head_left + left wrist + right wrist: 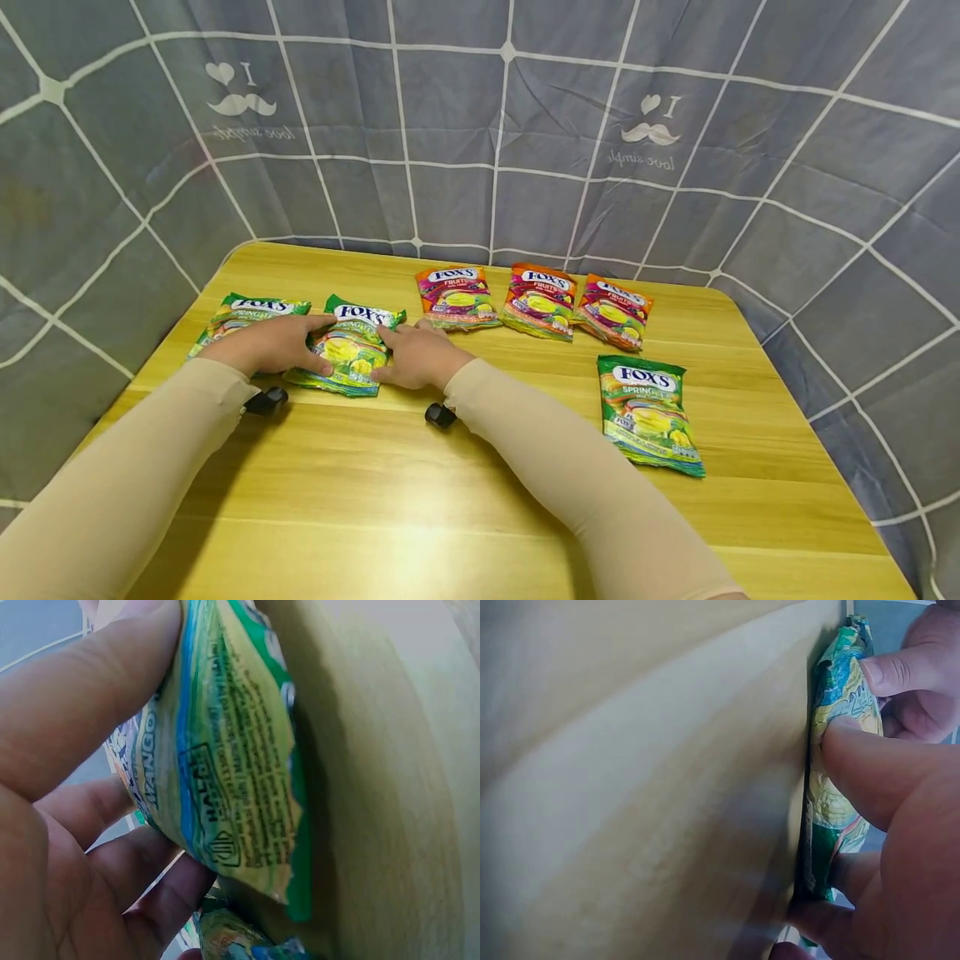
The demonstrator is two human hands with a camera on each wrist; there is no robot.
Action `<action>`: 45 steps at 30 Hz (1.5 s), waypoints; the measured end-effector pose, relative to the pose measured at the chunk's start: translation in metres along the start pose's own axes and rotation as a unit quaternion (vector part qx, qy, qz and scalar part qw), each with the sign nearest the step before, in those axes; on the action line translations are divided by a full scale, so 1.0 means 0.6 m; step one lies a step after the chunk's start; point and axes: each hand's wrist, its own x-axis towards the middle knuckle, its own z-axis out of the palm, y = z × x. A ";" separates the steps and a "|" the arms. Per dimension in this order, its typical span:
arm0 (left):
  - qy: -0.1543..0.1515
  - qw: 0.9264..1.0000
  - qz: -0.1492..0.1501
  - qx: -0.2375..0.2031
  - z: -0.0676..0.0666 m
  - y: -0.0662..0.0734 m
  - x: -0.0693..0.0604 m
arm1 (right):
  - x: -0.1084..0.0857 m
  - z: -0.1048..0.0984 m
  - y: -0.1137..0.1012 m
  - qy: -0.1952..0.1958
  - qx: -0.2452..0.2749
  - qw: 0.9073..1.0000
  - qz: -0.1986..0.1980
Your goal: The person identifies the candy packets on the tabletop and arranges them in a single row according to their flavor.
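Both hands are at a green-and-yellow Fox's candy bag (pixel 347 357) lying face up at the left of the table. My left hand (pixel 273 343) grips its left side, with the thumb on the bag and the fingers around its edge in the left wrist view. On the opposite side, my right hand (pixel 420 357) holds the bag between thumb and fingers; in the right wrist view the thumb (pixel 855 750) presses on the printed face. Partly hidden behind the left hand lies another green candy bag (pixel 243 312).
Three red-orange Fox's candy bags (pixel 459 298) lie in a row at the back of the wooden table (pixel 337 500). A third green candy bag (pixel 648 417) lies at the right. A grey checked curtain (pixel 450 108) hangs around the table's back and sides.
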 end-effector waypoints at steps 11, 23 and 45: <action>-0.002 1.000 -0.005 0.003 0.001 0.000 0.001 | 0.001 0.004 -0.003 0.000 -0.010 1.000 0.003; -0.006 1.000 -0.002 -0.004 0.003 -0.001 -0.002 | -0.003 0.002 -0.006 -0.009 -0.003 1.000 0.006; -0.003 1.000 0.002 -0.001 -0.003 0.005 -0.002 | -0.003 0.000 -0.002 0.000 -0.010 1.000 0.010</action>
